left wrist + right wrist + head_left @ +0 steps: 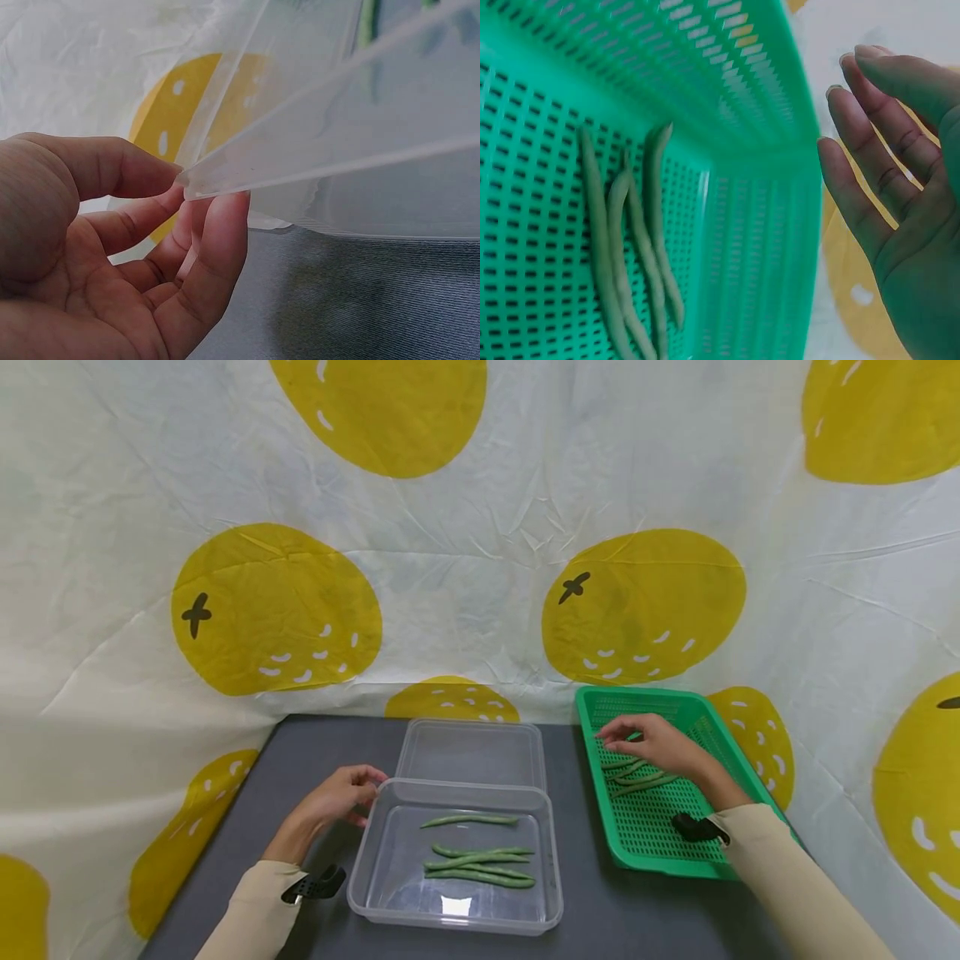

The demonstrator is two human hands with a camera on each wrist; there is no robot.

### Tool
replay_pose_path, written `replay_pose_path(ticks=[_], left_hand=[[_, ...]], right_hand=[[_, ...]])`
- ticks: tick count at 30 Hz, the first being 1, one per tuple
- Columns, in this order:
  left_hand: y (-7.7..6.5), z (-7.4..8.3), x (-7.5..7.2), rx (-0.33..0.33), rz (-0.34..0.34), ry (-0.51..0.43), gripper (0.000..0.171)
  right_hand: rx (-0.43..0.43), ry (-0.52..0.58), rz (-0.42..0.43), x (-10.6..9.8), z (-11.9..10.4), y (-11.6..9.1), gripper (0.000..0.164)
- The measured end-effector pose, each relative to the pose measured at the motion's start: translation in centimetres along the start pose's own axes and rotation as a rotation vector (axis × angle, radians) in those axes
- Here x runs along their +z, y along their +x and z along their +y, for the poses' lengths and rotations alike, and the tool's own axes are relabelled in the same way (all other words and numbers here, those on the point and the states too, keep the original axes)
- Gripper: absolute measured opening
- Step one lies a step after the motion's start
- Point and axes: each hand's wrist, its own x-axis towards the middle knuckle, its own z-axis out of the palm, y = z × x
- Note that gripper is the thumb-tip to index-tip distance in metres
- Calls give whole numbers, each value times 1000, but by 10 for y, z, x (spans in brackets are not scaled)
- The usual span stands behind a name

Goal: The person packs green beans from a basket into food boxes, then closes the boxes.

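My left hand (343, 795) pinches the rim at the far left corner of a clear plastic box (455, 922). In the left wrist view, the thumb and fingertips meet on that rim (247, 166). Several green beans (480, 864) lie inside the box, one of them apart from the rest toward the back. Over the green basket (720, 839) hovers my right hand (651, 743), its fingers loosely bent with nothing between them. Beneath it, several green beans (619, 247) rest on the basket's perforated floor, and the right wrist view shows the hand apart from them.
Behind the box lies a clear plastic lid (472, 752), flat on the dark table (330, 743). A white cloth (465, 610) printed with yellow fruit hangs behind the table and along its sides. The basket stands at the table's right side.
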Motion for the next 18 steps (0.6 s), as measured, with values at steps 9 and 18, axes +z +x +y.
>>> replay_pose_path(ticks=[9,18], left_hand=[[0,2,0,-3,-7,-3,36],[1,1,-1,-5,-6,-16,36]], right_hand=[[64,-8,8,-8,32,-3,23],[100,15,-40,-10,60,-5,25]])
